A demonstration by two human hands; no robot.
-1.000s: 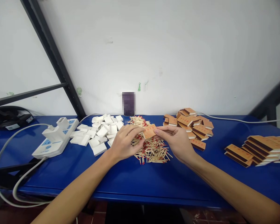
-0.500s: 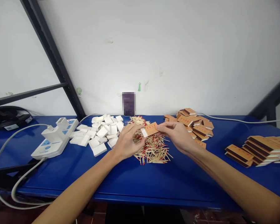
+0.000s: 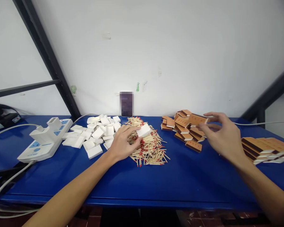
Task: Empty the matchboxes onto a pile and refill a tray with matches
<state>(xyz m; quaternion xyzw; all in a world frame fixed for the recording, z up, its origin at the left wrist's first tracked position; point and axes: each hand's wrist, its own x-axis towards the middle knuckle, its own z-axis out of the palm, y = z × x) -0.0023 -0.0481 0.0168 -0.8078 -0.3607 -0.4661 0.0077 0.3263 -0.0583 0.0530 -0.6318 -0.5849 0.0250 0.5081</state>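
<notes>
My left hand [image 3: 126, 142] pinches a white matchbox tray [image 3: 144, 130] between thumb and fingers, just above a heap of red-tipped matches [image 3: 151, 153]. Over to the right, my right hand [image 3: 219, 130] has its thumb and fingers at the end of an orange matchbox sleeve [image 3: 197, 119] with a dark striking side. That sleeve is above a loose pile of similar orange sleeves [image 3: 183, 129]. Left of my left hand lies a jumbled pile of white trays [image 3: 94, 135]. What is inside the held tray cannot be seen.
Orange matchboxes [image 3: 269, 148] stand in stacked rows at the right of the blue table [image 3: 132, 186]. A phone [image 3: 126, 104] leans on the wall behind the matches. At the left are a white power strip [image 3: 44, 143] with cables and a black rack post [image 3: 47, 53].
Both hands were together on one partly open matchbox. Now they are apart: my left hand has the white tray, while my right hand has moved right with an orange sleeve.
</notes>
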